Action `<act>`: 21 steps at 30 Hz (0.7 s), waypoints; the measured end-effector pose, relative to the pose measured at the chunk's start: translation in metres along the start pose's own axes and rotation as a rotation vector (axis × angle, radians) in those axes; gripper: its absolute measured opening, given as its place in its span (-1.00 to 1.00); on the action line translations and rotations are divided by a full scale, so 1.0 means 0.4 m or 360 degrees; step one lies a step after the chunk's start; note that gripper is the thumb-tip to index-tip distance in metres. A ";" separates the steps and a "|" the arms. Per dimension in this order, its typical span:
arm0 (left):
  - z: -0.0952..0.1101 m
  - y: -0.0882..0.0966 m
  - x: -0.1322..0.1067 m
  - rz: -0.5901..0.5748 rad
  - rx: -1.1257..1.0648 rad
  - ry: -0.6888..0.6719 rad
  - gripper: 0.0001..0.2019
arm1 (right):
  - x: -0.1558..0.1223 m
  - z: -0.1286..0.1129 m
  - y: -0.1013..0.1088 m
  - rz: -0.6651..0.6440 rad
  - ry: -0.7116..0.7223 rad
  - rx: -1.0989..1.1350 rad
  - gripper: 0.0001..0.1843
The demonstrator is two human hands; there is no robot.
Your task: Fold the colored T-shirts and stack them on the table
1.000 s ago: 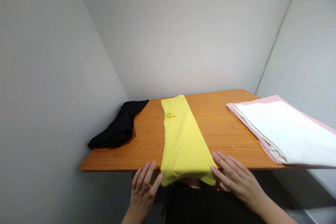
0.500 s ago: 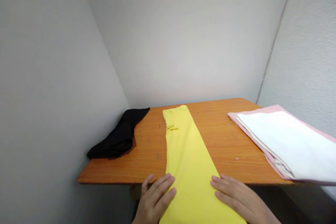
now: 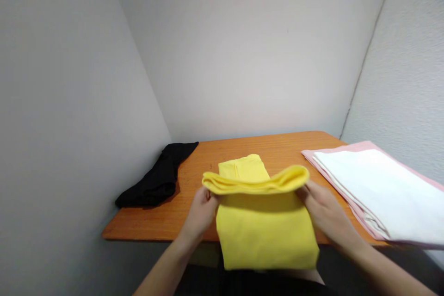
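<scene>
A long yellow folded garment [image 3: 265, 231] lies partly on the wooden table, its near end lifted and bent back over the rest. My left hand [image 3: 202, 210] is closed on the left corner of that raised edge. On the other side, my right hand [image 3: 315, 201] grips the right corner, its fingertips hidden behind the cloth. The raised edge shows several layers and is slightly blurred. Below it, the folded bend hangs past the table's front edge. The garment's far end rests flat on the table.
A crumpled black cloth [image 3: 156, 178] lies at the table's left side by the wall. Folded white cloth [image 3: 374, 185] rests on pink cloth [image 3: 359, 146] at the right. The orange-brown table [image 3: 149, 226] meets the back wall [image 3: 236, 55].
Both hands went from lying flat on the yellow garment's near part to gripping its near end. That end has been lifted and carried away from me, over the rest of the garment.
</scene>
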State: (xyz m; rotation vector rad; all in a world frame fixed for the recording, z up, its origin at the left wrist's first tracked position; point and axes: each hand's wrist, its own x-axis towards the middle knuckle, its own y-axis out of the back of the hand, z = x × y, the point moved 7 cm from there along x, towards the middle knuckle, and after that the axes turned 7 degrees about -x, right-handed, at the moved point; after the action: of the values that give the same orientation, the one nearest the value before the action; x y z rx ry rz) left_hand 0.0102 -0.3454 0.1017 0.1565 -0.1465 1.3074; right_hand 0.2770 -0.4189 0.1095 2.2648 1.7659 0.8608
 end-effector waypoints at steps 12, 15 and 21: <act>-0.032 -0.067 0.235 -0.0132 0.1422 -0.0440 -0.57 | 0.209 0.109 -0.171 -0.0213 0.0119 -0.1576 -0.37; -0.068 -0.137 0.232 -0.0424 0.1796 -0.0522 -0.45 | 0.159 0.116 -0.238 -0.0370 0.0171 -0.1485 -0.18; -0.186 -0.143 0.251 -0.0448 0.2033 -0.0303 -0.24 | 0.121 0.127 -0.279 -0.0447 0.0189 -0.1437 -0.10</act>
State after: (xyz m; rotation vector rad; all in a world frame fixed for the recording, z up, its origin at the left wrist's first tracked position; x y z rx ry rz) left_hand 0.0925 -0.2502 0.0466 1.3337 0.5589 0.9300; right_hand 0.2160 -0.3293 0.0348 1.3747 1.2761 1.3765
